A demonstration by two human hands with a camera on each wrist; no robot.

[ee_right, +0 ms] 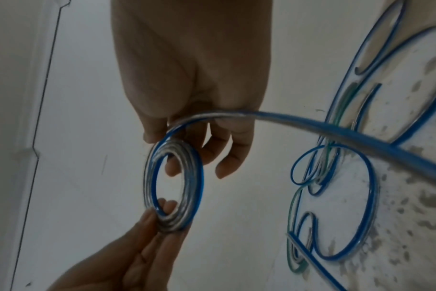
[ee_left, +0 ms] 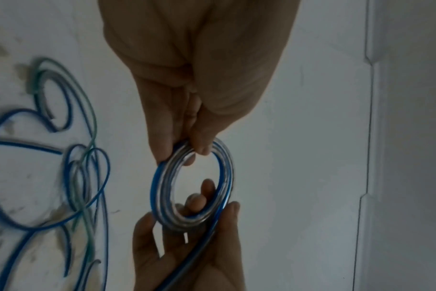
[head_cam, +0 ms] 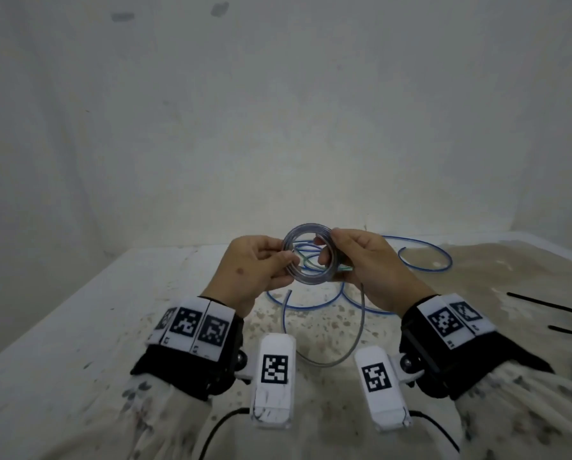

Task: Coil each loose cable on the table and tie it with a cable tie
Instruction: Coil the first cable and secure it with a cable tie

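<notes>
A small coil (head_cam: 311, 257) of clear cable with a blue stripe is held upright above the table between both hands. My left hand (head_cam: 278, 260) pinches its left side between thumb and fingers; in the left wrist view the coil (ee_left: 159, 189) hangs below those fingertips (ee_left: 199, 149). My right hand (head_cam: 327, 250) grips the right side, with fingers through the ring. The uncoiled tail (head_cam: 327, 360) leaves the right hand and loops down toward me. In the right wrist view the tail (ee_right: 361, 141) runs off the coil (ee_right: 193, 183) to the right.
More loose blue and green cables (head_cam: 420, 257) sprawl on the stained white table (head_cam: 78, 327) behind and under the hands. Black cable ties (head_cam: 550, 313) lie at the table's right edge. A bare wall stands close behind.
</notes>
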